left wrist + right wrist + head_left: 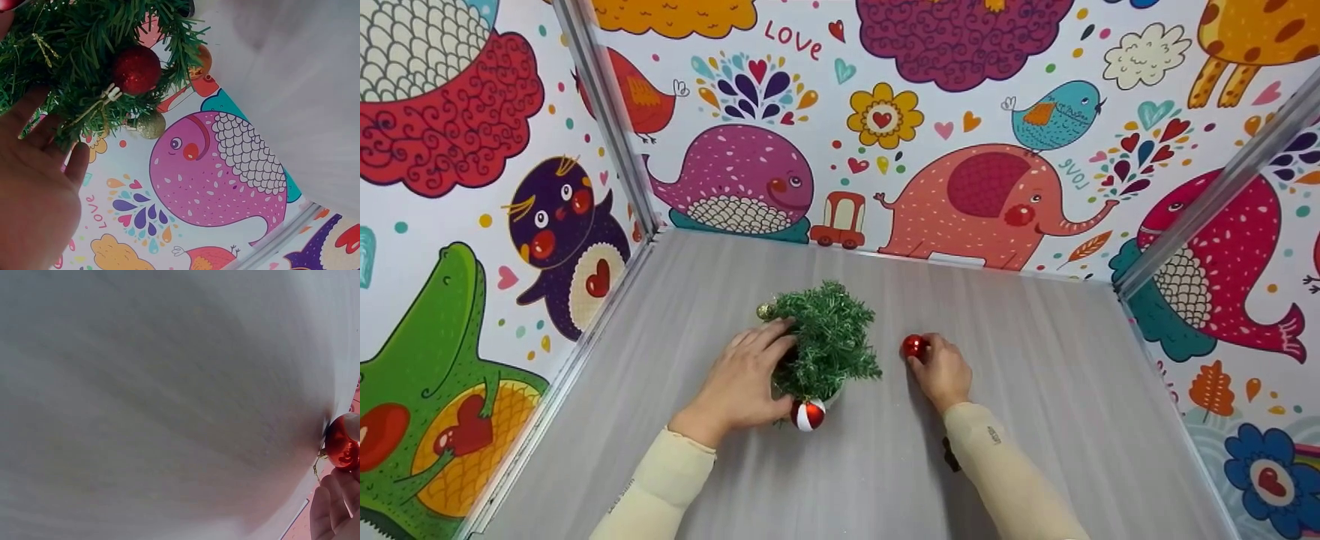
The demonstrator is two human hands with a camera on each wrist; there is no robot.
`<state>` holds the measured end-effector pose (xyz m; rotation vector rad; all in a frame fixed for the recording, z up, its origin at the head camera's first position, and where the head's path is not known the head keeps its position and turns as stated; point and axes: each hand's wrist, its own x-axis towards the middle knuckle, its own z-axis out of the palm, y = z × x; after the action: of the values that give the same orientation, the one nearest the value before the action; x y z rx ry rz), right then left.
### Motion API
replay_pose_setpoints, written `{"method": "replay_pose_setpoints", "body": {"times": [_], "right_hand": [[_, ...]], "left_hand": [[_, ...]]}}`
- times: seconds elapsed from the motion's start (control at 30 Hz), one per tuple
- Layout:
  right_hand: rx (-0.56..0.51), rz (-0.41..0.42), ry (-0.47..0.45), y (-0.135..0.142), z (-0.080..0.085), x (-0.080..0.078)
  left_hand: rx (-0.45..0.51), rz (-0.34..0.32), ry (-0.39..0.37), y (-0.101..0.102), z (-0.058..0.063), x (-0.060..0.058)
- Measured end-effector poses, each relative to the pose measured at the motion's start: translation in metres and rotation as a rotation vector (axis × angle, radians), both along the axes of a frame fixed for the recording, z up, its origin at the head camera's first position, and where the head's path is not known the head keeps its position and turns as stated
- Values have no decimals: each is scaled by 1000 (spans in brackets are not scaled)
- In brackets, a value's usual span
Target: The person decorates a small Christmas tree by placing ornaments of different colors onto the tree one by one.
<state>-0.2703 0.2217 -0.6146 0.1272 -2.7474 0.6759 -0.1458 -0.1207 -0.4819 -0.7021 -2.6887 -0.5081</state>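
A small green artificial Christmas tree (832, 337) stands on the table, its pot mostly hidden under the branches. My left hand (742, 379) rests against its left side with loosely extended fingers, the thumb beside a red-and-white bauble (808, 414). Among the branches in the left wrist view hang a dark red glitter bauble (136, 70), a small gold glitter one (151, 125) and an orange-gold one (201, 62). To the right of the tree, my right hand (946, 375) pinches a shiny red bauble (915, 346) low over the table. Its gold cord (316, 469) hangs loose in the right wrist view.
The grey wood-grain table (877, 480) reaches back to a wall (840, 90) printed with cartoon animals. Printed panels also close off both sides, with metal rails (615, 112) at the corners. A small dark object (951, 454) lies beside the right forearm.
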Motion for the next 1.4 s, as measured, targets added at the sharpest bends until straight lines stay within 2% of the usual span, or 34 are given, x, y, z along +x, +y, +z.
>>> {"method": "replay_pose_setpoints", "body": {"times": [0.4,0.6,0.8,1.0,1.23,1.4], "right_hand": [[7,12,-14,5,0,3],[-3,40,0,5,7,7],[-46,87,43,1,24,16],[-84,145,116,-2,46,32],[-181,258,159,-4,73,57],[-245,355,185,-4,85,75]], "left_hand": [[6,1,-31,3,0,1],[-3,8,-26,2,-1,0],[-20,22,-41,2,-1,-1],[-24,20,-44,2,-1,-1],[-28,24,-46,2,-2,0],[-13,15,-19,2,-4,-1]]}}
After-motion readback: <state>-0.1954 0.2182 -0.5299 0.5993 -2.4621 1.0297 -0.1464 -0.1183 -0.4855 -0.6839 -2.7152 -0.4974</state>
